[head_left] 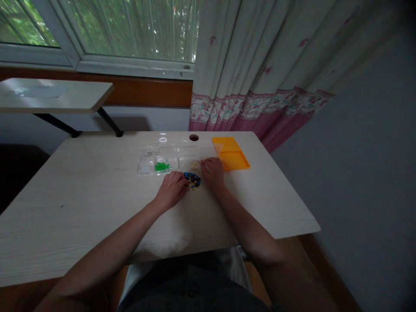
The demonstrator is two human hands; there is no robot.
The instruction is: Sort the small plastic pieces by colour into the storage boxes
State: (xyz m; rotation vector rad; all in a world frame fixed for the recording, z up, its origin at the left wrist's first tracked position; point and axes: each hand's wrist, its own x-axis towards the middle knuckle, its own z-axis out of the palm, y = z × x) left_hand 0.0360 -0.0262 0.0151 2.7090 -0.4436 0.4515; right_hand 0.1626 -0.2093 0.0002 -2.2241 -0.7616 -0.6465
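A small pile of mixed blue, black and yellow pieces (193, 179) lies on the table, too small to name the kind. My left hand (173, 186) rests at the pile's left side, its fingers curled together with the tips at the pieces; anything in them is hidden. Just right of the pile, my right hand (212, 172) is pinched at the edge of a clear divided plastic box (169, 157); what it pinches is too small to make out. Green pieces (161, 166) fill part of one compartment, and pale yellowish pieces (194, 165) lie in another near my right fingertips.
An orange tray (234, 160) lies right of the clear box, whose edge overlaps it. Behind them is a round hole (194, 138) in the table (107, 190). A raised shelf (55, 97) on black legs stands at the back left. A curtain (227, 65) hangs behind.
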